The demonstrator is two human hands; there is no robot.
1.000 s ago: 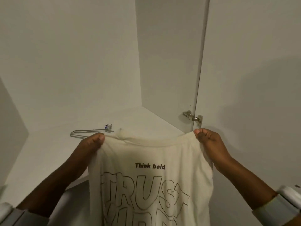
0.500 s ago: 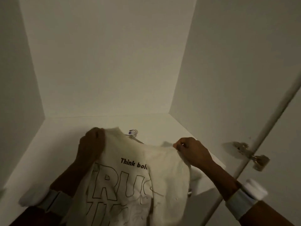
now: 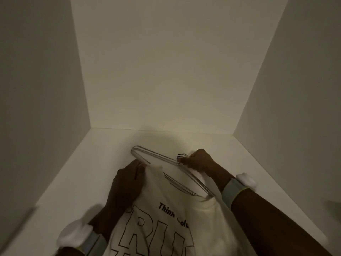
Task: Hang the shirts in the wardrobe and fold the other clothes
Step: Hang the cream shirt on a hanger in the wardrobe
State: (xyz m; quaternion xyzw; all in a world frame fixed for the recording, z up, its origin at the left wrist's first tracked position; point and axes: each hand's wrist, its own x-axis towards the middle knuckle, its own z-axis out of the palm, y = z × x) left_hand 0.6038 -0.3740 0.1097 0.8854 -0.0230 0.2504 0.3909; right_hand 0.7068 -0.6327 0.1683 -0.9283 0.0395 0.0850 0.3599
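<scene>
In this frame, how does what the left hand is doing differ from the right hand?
The left hand grips the cream shirt at its top edge; the right hand pinches the wire hangers near their hooks. The left hand sits nearer the camera, the right farther in. Both wear wristbands.

Cream shirt was soft matt cloth with black printed lettering, hangers were thin bright metal wire, wardrobe panels were smooth matt white.
</scene>
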